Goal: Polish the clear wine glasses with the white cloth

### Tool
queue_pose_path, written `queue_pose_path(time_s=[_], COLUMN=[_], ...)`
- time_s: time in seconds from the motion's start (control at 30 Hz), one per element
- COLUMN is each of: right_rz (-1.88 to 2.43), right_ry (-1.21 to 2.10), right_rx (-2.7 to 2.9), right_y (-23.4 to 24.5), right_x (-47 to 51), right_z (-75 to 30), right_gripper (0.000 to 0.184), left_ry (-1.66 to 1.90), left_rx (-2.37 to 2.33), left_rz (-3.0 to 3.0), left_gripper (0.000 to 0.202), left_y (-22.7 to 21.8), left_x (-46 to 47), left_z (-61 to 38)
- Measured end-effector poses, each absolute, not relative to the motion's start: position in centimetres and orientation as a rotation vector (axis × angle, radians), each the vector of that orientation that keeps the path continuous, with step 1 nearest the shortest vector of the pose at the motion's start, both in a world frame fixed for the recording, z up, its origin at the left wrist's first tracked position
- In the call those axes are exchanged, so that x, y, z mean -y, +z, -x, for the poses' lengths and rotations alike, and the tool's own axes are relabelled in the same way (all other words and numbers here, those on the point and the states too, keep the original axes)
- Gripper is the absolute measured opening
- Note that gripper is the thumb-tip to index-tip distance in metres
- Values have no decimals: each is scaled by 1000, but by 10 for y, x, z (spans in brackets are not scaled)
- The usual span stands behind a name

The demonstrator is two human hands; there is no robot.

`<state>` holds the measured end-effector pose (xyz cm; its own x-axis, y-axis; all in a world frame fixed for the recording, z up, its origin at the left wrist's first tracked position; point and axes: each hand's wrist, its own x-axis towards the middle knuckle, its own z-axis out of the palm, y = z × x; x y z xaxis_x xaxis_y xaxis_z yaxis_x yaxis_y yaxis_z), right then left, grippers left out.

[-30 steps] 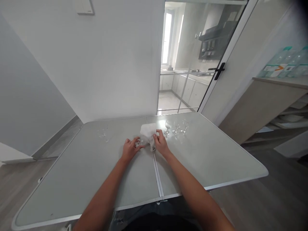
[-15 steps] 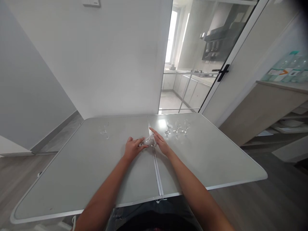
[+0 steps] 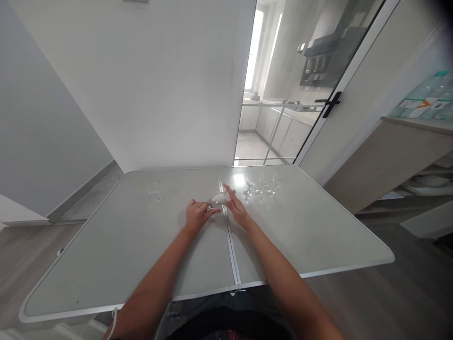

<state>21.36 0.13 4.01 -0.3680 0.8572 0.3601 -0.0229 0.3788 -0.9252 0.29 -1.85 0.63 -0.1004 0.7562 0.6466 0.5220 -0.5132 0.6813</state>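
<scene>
While I have the left hand (image 3: 198, 214) wrapped around the stem end of a glass (image 3: 217, 201) over the seam (image 3: 231, 250), the right hand (image 3: 238, 208) lies along a whitish cloth (image 3: 225, 195) at its mouth; whether it clasps anything, I can't tell. I judge this as wiping, calling for gentle turning. Right of the seam, three glasses (image 3: 262, 190) stand on the desk (image 3: 300, 236); beyond its far end, a glass door (image 3: 279, 125).

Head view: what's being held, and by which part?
A clear glass, by its stem end in the left hand; the exact spot is hidden. The right hand is at the bowl end, its hold unclear.
</scene>
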Motion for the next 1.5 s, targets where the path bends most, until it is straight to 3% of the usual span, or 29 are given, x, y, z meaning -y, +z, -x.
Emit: queue_pose_path(time_s=[0.07,0.23,0.4,0.63,0.93,1.17,1.33,1.5], right_rz=[802,754,653,763,615,739,684,676], right_ry=[1110,1187,1320,1140,1376,1222,1447,1371], right_rx=[1826,1763,1424,1798,1357,1706,1458,1377], right_y=[38,38,37,37,38,42,44,42], right_x=[-3,-6,-3,-3,-4,0,-2,-2], right_z=[-213,-214,-213,-214,-212,-212,-215,-212], right_gripper=[78,64,69,61,61,52,46,48], left_ry=[1586,1397,1530,1363,1496,1359,1436,1462], left_rx=[-1484,-1623,-1648,-1650,-1656,-1605,-1588,-1712], left_rz=[-2204,-2649,-2566,-2675,-2558,-2770,-2621,-2484], left_gripper=[42,44,45,45,40,47,42,46], left_y=[7,6,4,-1,2,6,8,5], left_x=[20,21,19,20,22,25,27,28], left_z=[0,4,6,0,2,-2,2,-8])
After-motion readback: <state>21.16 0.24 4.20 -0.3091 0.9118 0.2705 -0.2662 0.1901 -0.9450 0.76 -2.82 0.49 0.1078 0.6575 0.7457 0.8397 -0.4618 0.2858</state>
